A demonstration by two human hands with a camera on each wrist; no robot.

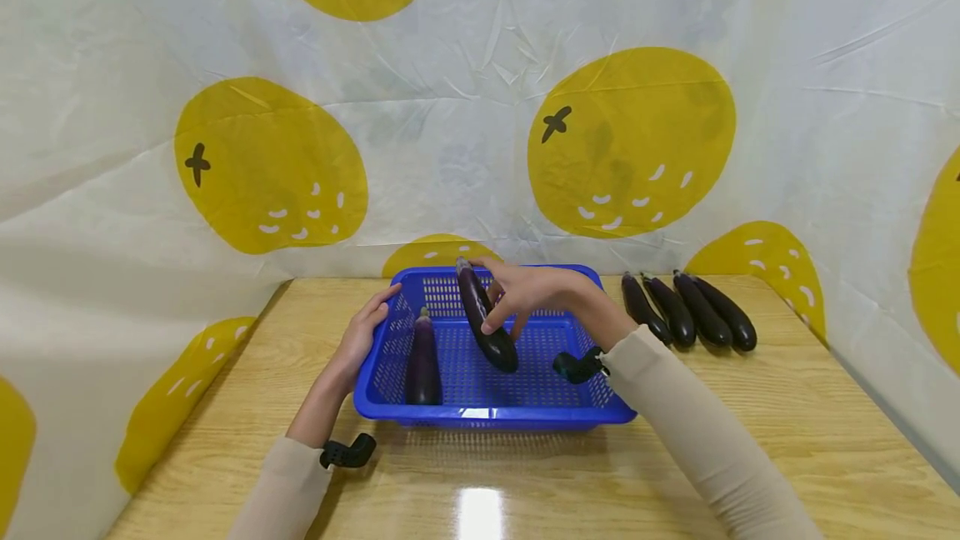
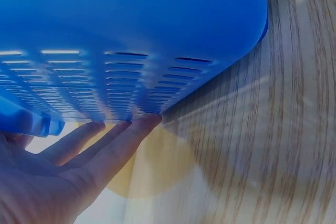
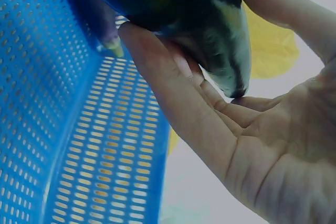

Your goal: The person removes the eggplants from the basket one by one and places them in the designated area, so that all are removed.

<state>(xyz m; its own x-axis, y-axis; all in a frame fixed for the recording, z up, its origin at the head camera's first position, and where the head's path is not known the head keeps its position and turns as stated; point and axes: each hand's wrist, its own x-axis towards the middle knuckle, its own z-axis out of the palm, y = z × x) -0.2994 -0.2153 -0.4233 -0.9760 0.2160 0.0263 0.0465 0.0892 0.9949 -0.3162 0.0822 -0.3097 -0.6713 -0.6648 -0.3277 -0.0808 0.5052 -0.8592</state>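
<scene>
A glossy dark-purple eggplant [image 1: 474, 302] is in the grip of the right hand [image 1: 536, 286], thumb and fingers pinching it from opposite sides. It is tilted over the inside of a blue rectangular plastic basket [image 1: 495, 413] with perforated walls and floor; its stem end points up and toward the far rim, its rounded end down and toward the near side. Whether that lower end touches the basket floor, I cannot tell.

The left hand [image 1: 362, 342] rests at the basket's left side — its fingers [image 2: 113, 153] are extended and nearly straight, the tips against the slotted outer wall below the rim.

A second dark-purple eggplant [image 1: 424, 361] lies inside the basket along the left wall, stem end pointing away from the person.

On the light wood-grained table [image 1: 420, 482], just right of the basket, four more dark-purple eggplants [image 1: 702, 311] lie side by side, stem ends also pointing away; the two rightmost lie against each other.

The person wears beige long sleeves [image 1: 690, 415], with a black device at each wrist. Behind the table hangs a white, creased cloth [image 1: 450, 165] printed with large yellow fruit shapes — one shows just beyond the basket's far rim.
</scene>
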